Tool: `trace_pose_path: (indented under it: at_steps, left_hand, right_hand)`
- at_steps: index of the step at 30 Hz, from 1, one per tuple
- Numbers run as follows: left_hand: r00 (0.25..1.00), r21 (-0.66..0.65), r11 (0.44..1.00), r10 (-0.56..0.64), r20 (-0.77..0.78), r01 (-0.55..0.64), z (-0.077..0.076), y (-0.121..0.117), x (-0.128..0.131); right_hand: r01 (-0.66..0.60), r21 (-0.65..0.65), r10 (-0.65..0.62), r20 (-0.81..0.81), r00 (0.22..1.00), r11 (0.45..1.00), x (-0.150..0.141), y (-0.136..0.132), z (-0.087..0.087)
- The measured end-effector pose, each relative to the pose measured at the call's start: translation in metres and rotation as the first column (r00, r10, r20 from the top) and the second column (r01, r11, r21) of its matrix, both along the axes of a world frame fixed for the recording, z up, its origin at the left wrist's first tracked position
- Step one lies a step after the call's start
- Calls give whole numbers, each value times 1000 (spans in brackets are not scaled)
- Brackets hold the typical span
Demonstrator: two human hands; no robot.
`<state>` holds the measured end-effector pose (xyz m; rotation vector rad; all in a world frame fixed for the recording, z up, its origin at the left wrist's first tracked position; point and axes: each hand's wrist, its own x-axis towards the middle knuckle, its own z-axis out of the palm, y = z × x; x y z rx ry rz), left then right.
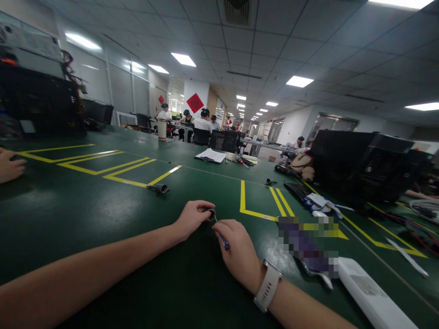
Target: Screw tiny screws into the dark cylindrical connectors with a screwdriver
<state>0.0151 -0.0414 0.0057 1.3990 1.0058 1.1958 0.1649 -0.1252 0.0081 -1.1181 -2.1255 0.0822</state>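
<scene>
My left hand (193,217) rests on the green table (103,219), its fingers pinched round a small dark round part (210,214). My right hand (239,249), with a white watch (267,286) on the wrist, is closed on a small screwdriver with a blue handle (224,241). The screwdriver's thin shaft points up to the round part, and the two hands are almost touching at the table's middle front.
A small dark cylinder (158,187) lies on a yellow line beyond my left hand. Another person's hand (10,165) is at the far left edge. Black computer cases (363,164) stand right, a white flat device (372,292) lies near right, papers (211,156) further back.
</scene>
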Motion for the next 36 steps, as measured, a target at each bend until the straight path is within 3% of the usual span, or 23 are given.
trace_pose_path:
  at_steps: [7, 12, 16, 22, 25, 33, 36]
  left_hand:
    - [996, 55, 998, -3, -84, 8, -4, 3, -1]
    - [972, 141, 990, 12, -236, 22, -10, 9, -5]
    - [930, 210, 976, 23, -368, 59, -11, 13, -10]
    - [866, 248, 964, 40, -498, 98, -7, 12, -13]
    - [774, 293, 943, 65, -630, 159, -3, 9, -13]
    - [417, 326, 869, 157, -895, 372, 21, -2, -14]
    - [370, 345, 838, 187, -910, 423, 24, 1, -15]
  right_hand:
    - [-4, -26, 3, -23, 1000, 1000, -1, 0, 3]
    - [57, -47, -67, -249, 966, 997, -1, 1, 1]
    - [103, -166, -168, -447, 879, 981, 3, 6, 2]
    - [29, -406, -274, -561, 781, 914, 8, 19, 1]
    - [-31, -458, -272, -579, 768, 888, 9, 23, -1]
    - [-86, -483, -270, -619, 738, 872, 12, 24, -2]
    - [-95, -486, -284, -647, 707, 869, 13, 26, -5]
